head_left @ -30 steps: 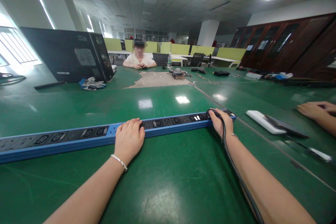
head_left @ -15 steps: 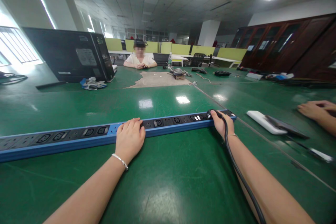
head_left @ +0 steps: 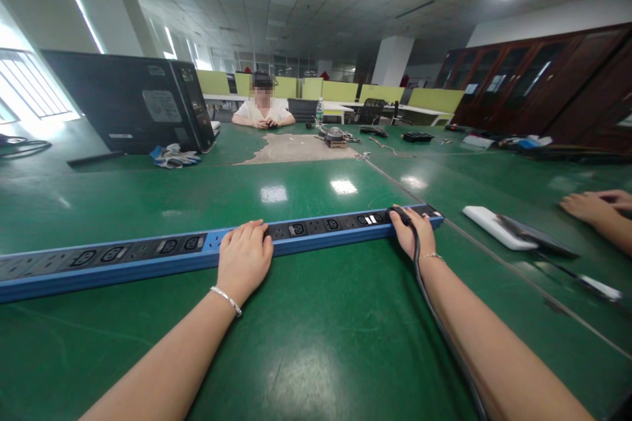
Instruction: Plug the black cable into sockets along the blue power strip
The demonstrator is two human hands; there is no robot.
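Observation:
A long blue power strip (head_left: 326, 241) with black sockets lies across the green table, running from the left edge to right of centre. My left hand (head_left: 245, 255) lies over its middle, fingers together across the top and thumb along the near side, holding it. Near the strip's right end, my right hand (head_left: 415, 231) grips a black plug (head_left: 397, 213) at one of the sockets. How deep the plug sits is hidden by my fingers. From it a black cable (head_left: 437, 322) runs down over my right wrist and along the forearm.
To the right lie a white slab-like object (head_left: 494, 231) and a dark flat device (head_left: 538, 237), near another person's hands (head_left: 587, 207). A black computer case (head_left: 133, 105) and gloves (head_left: 175, 156) stand back left. Across the table sits a person (head_left: 263, 112).
My right hand has shifted slightly left with the plug, and the cable has swung left, closer against my forearm. My left hand and the strip stay nearly as they were.

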